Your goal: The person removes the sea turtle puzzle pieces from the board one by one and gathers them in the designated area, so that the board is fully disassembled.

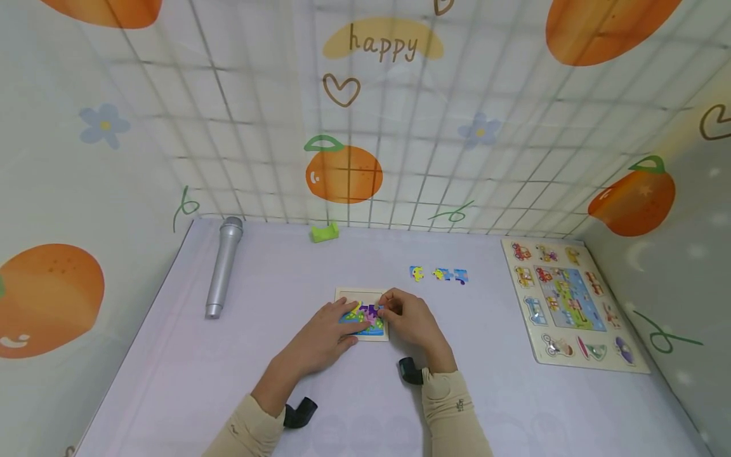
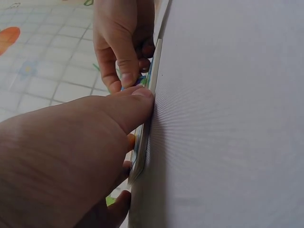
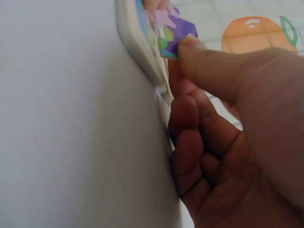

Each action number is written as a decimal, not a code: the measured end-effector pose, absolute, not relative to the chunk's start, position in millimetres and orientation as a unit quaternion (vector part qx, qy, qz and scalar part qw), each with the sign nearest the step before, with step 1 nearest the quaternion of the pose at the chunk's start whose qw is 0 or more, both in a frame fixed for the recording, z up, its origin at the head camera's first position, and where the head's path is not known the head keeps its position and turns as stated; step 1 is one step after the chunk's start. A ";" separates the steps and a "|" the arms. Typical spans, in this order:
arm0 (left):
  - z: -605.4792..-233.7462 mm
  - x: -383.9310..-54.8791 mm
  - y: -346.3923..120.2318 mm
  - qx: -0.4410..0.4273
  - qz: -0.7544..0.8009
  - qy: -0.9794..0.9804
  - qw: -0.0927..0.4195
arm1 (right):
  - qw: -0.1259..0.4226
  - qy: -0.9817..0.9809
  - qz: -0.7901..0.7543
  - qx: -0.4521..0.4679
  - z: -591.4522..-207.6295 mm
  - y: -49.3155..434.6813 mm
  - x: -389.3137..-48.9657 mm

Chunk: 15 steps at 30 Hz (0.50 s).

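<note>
A small jigsaw puzzle in a pale wooden tray (image 1: 361,293) lies on the table between both hands. My left hand (image 1: 322,336) rests across its left part with fingers spread. In the left wrist view, the thumb (image 2: 138,102) of that hand lies by the tray's near edge. At the tray's right side, my right hand (image 1: 415,319) pinches a purple and green puzzle piece (image 3: 179,34) between thumb and forefinger. The piece is tilted up over the picture in the right wrist view. Fingers hide parts of the tray.
Loose puzzle pieces (image 1: 443,274) lie beyond the tray to the right. A larger wooden puzzle board (image 1: 531,317) is at the far right. A silver microphone (image 1: 223,270) lies at the left, and a green block (image 1: 325,233) sits near the back wall.
</note>
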<state>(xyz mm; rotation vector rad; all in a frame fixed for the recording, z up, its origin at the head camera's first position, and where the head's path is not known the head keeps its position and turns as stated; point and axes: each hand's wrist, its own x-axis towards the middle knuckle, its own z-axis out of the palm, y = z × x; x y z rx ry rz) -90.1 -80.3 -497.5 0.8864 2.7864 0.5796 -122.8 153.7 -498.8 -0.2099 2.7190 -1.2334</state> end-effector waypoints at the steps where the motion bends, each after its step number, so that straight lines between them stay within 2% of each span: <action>1: -497.2 -90.1 -80.1 0.297 0.193 0.932 0.080 | 0.074 0.906 -0.411 -0.069 -498.7 153.9 -122.8; 15: -497.9 -91.5 -80.0 0.297 0.190 0.933 0.077 | 0.070 0.902 -0.420 -0.067 -497.6 155.8 -123.0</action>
